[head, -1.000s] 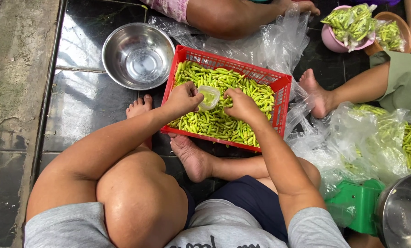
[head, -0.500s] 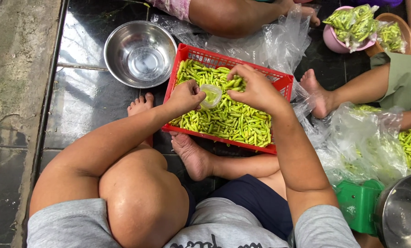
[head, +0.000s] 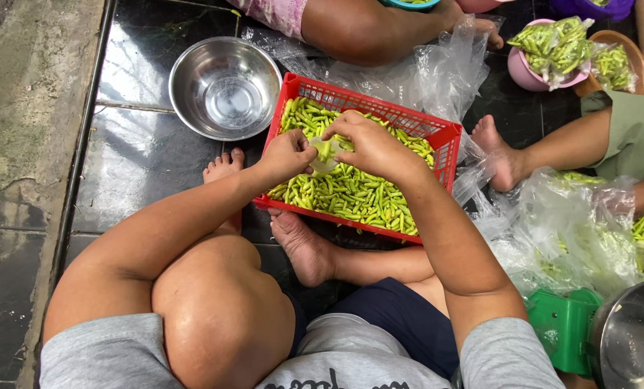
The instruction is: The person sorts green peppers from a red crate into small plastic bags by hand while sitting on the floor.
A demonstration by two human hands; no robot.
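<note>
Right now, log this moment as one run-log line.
left hand: holds small clear bag | right hand: on the same bag | under: red basket of green chillies | nearby: steel bowl

1 red plastic crate [head: 437, 131], green chillies [head: 350, 194] inside too many to count. 2 steel bowls: 1 [head: 224, 86] beside crate, 1 [head: 635, 338] at lower right edge. 1 pink bowl [head: 525, 72], 1 brown bowl [head: 628, 54], both holding bagged chillies. 1 green stool-like object [head: 563, 328]. 3 bare feet in view.
</note>
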